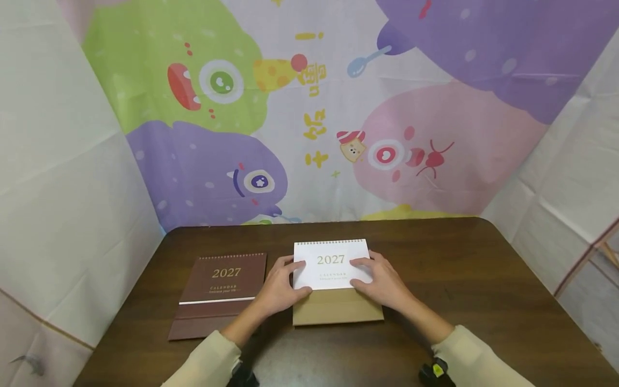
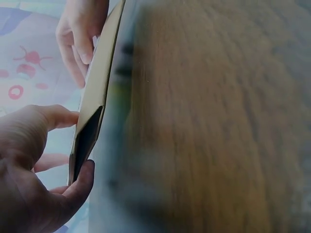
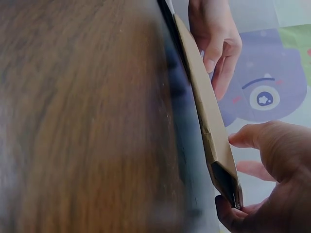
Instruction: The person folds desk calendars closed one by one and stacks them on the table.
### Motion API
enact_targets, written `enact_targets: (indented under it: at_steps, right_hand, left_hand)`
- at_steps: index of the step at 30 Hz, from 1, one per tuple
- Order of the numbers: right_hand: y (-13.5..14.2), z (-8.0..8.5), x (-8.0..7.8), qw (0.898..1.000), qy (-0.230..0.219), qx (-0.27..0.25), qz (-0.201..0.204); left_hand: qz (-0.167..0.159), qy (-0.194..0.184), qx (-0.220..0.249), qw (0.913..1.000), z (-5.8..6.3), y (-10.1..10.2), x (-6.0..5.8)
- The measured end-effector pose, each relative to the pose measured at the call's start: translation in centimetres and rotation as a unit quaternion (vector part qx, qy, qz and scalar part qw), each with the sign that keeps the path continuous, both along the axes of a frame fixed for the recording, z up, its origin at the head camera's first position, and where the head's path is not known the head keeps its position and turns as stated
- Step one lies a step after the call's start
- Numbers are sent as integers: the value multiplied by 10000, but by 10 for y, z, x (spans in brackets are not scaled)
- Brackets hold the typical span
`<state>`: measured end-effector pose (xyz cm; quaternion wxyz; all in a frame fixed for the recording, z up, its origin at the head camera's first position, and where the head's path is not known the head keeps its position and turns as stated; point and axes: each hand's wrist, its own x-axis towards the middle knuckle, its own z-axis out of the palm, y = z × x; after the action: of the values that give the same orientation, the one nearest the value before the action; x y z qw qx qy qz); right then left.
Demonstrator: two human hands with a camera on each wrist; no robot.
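A white desk calendar marked 2027, with a spiral binding along its far edge and a khaki base, lies low on the table. My left hand holds its left edge, and my right hand grips the right edge. Each thumb rests on the front. Both wrist views show the khaki stand nearly flattened, its side opening forming a thin wedge. Other fingers bend round the calendar's far side edge there. A brown 2027 desk calendar lies to the left, partly behind my left wrist.
The dark wooden table has rounded far corners. Behind it hangs a cloth printed with cartoon monsters. Pale cloth walls stand at both sides.
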<state>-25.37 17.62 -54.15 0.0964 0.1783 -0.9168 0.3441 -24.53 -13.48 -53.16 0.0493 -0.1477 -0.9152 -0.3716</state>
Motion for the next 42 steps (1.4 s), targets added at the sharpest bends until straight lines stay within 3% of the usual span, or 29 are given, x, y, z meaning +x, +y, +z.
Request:
enact_targets:
  at_steps: [6,10,12,19,21,26,31,33,36,38,42]
  right_hand:
    - [-19,47,25,9983,-568,-105,81]
    - [-28,57,29,9970,-768,-74,16]
    - [-32,52,27,9972,-739,-142,10]
    - [-28,-11,-7,9992,-390,-66,-65]
    - [-29,-19,-13,9994,-359,-13,-29]
    - [-41,-15,-12,9996,-266,-84,2]
    - [-57,18,6,9987,-427,-265,66]
    - [-62,22,6,9979,-582,-260,84]
    - [-69,21,3,9967,-772,-227,86]
    - [-72,8,-4,9974,-701,-171,87]
    - [-82,5,-6,9979,-589,-197,165]
  left_hand:
    - [102,-64,2,9999,2,-8,5]
    - [146,-53,-51,9999,3,-16,4]
    - [171,-40,-108,9998,3,-19,2]
    - [259,-56,-245,9993,1,-27,-2]
    - [316,4,-263,9992,1,-30,-3]
    - [434,110,-297,9986,2,-38,-3]
    - [533,206,-348,9978,-1,-47,-4]
    - [554,227,-350,9976,-3,-51,-6]
    - [576,211,-318,9976,-3,-56,-5]
    - [600,204,-320,9975,-2,-60,-4]
    - [696,224,-389,9966,-2,-69,-3]
